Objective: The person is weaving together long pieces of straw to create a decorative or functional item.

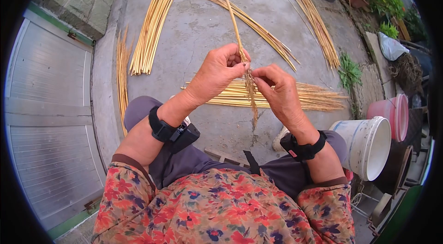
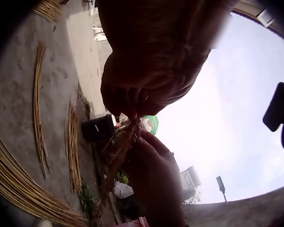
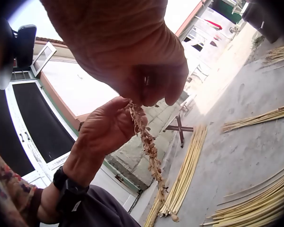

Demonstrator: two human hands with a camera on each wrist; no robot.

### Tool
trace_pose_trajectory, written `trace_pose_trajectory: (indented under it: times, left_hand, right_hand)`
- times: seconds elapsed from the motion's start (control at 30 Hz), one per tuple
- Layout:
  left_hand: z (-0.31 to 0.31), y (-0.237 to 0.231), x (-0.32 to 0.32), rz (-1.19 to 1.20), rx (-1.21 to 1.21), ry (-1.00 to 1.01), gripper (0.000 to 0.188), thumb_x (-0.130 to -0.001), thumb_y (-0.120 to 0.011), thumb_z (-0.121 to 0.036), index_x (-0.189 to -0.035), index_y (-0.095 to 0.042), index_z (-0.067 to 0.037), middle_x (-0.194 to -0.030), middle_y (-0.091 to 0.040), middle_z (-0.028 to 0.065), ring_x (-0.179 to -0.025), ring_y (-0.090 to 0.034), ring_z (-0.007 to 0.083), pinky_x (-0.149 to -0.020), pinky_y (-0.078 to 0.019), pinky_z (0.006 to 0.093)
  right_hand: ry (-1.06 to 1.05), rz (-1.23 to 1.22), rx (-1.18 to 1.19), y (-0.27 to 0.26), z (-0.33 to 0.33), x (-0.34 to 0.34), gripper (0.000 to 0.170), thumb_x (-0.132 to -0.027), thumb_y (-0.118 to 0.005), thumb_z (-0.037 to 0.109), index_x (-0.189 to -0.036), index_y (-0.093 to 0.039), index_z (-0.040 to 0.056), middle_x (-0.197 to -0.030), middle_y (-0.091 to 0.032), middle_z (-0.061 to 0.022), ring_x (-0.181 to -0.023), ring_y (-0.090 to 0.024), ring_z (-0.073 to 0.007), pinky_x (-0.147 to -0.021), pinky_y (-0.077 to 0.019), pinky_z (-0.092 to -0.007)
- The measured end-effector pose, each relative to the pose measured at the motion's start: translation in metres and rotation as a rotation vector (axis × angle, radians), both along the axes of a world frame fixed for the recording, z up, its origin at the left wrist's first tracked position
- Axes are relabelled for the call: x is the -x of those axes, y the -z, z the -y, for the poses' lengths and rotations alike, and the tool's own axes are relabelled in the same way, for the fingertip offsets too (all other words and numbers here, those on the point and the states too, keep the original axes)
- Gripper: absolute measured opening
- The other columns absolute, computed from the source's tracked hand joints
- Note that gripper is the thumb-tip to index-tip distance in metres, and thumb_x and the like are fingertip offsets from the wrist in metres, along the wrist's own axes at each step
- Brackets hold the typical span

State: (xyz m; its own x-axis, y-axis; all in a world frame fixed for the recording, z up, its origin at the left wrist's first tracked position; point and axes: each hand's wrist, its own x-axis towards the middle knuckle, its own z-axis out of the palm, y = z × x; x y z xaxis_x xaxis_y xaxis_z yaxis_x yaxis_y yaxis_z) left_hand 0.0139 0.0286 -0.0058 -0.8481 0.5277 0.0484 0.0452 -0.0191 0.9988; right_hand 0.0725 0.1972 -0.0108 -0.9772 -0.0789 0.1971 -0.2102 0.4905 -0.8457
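Observation:
A long dry straw-coloured stalk (image 1: 228, 6) with a shaggy brown seed head (image 1: 251, 91) hangs slantwise between the hands, head end toward the body. My left hand (image 1: 218, 74) grips the stalk just above the seed head, thumb against the curled fingers. At the head's upper part, my right hand (image 1: 279, 89) pinches some of it between thumb and index finger. Seen from the right wrist, the dangling seed head (image 3: 151, 153) is knobbly with dry husks. Below the hands, a bundle of stalks (image 1: 235, 95) lies crosswise on the concrete.
More stalk bundles lie ahead: one at left (image 1: 154, 27), a thinner one in the middle (image 1: 258, 27) and another at right (image 1: 316, 24). A white bucket (image 1: 374, 147) and a pink bucket (image 1: 399, 117) stand at right. A metal door (image 1: 50, 105) borders the left side.

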Motion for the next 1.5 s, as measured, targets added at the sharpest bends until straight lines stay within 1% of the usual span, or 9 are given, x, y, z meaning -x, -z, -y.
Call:
trace_pose_trajectory:
  times: [0.17,0.9,1.0,1.07,1.13,1.27,1.33,1.37,1.5]
  left_hand:
    - [0.002,0.000,-0.001,-0.011,-0.002,-0.009,0.010,-0.083,-0.058,-0.004,-0.092,-0.055,-0.002,-0.077,-0.055,-0.0013,-0.071,-0.051,0.0035,-0.063,-0.0431,0.0172]
    - [0.006,-0.007,-0.008,-0.202,0.179,-0.099,0.008,-0.083,-0.057,-0.006,-0.089,-0.056,-0.001,-0.074,-0.055,0.0000,-0.069,-0.051,0.0044,-0.063,-0.0434,0.0198]
    - [0.011,-0.008,-0.001,-0.168,0.020,-0.163,0.009,-0.083,-0.058,-0.007,-0.089,-0.056,-0.001,-0.075,-0.056,0.0005,-0.069,-0.052,0.0051,-0.062,-0.0438,0.0196]
    - [0.017,-0.010,0.004,-0.050,-0.034,-0.138,0.010,-0.083,-0.058,-0.007,-0.090,-0.056,0.000,-0.076,-0.056,0.0010,-0.068,-0.052,0.0057,-0.061,-0.0438,0.0189]
    - [0.019,-0.009,0.004,-0.030,-0.034,-0.142,0.010,-0.083,-0.058,-0.007,-0.090,-0.056,0.000,-0.076,-0.056,0.0010,-0.068,-0.052,0.0057,-0.061,-0.0436,0.0186]
    - [0.016,-0.008,0.002,0.032,-0.037,-0.118,0.010,-0.083,-0.059,-0.007,-0.091,-0.057,-0.001,-0.076,-0.056,0.0008,-0.066,-0.051,0.0050,-0.059,-0.0428,0.0180]
    - [0.011,-0.006,-0.001,0.048,-0.049,-0.101,0.010,-0.082,-0.059,-0.007,-0.091,-0.057,-0.001,-0.076,-0.057,0.0006,-0.066,-0.051,0.0049,-0.059,-0.0427,0.0180]
    - [0.008,-0.004,-0.002,0.063,-0.064,-0.085,0.010,-0.082,-0.060,-0.007,-0.091,-0.057,-0.002,-0.076,-0.057,0.0004,-0.066,-0.051,0.0047,-0.059,-0.0426,0.0179]
    - [0.000,0.001,-0.003,0.062,-0.056,-0.046,0.009,-0.082,-0.059,-0.007,-0.090,-0.058,-0.002,-0.077,-0.057,-0.0003,-0.067,-0.050,0.0044,-0.059,-0.0421,0.0175]
  right_hand:
    - [-0.022,0.314,0.430,0.002,-0.001,0.003,0.015,-0.083,-0.060,0.010,-0.091,-0.063,-0.0018,-0.078,-0.060,-0.0038,-0.070,-0.054,-0.0082,-0.061,-0.0436,-0.0229]
    - [-0.014,0.437,0.506,0.006,0.003,0.016,0.016,-0.080,-0.060,0.017,-0.081,-0.060,0.0006,-0.063,-0.053,0.0020,-0.057,-0.047,-0.0038,-0.052,-0.0377,-0.0182]
    - [-0.013,0.453,0.384,0.011,-0.006,0.014,0.016,-0.078,-0.061,0.015,-0.077,-0.060,-0.0011,-0.059,-0.053,-0.0015,-0.054,-0.047,-0.0068,-0.050,-0.0382,-0.0228]
    - [-0.090,0.438,-0.095,-0.002,-0.014,0.010,0.019,-0.076,-0.063,0.016,-0.074,-0.059,-0.0027,-0.056,-0.051,-0.0063,-0.051,-0.046,-0.0108,-0.049,-0.0382,-0.0286]
    - [-0.151,0.457,-0.237,-0.008,-0.020,0.005,0.021,-0.075,-0.065,0.017,-0.073,-0.059,-0.0028,-0.056,-0.050,-0.0106,-0.052,-0.046,-0.0131,-0.050,-0.0382,-0.0321]
    - [-0.181,0.520,-0.033,0.000,-0.020,0.001,0.015,-0.078,-0.065,0.013,-0.086,-0.062,0.0007,-0.072,-0.061,-0.0074,-0.064,-0.052,-0.0115,-0.057,-0.0427,-0.0279]
    - [-0.070,0.266,0.425,0.002,-0.011,0.003,0.025,-0.080,-0.064,0.011,-0.101,-0.057,0.0011,-0.087,-0.061,-0.0058,-0.079,-0.056,-0.0126,-0.069,-0.0467,-0.0269]
    - [-0.091,0.287,0.465,-0.003,-0.008,0.004,0.034,-0.081,-0.062,0.009,-0.111,-0.050,-0.0005,-0.095,-0.059,-0.0073,-0.090,-0.056,-0.0140,-0.079,-0.0465,-0.0274]
    - [-0.077,0.343,0.560,0.001,0.005,0.007,0.034,-0.080,-0.061,0.005,-0.112,-0.050,-0.0011,-0.085,-0.059,-0.0033,-0.079,-0.055,-0.0088,-0.071,-0.0463,-0.0229]
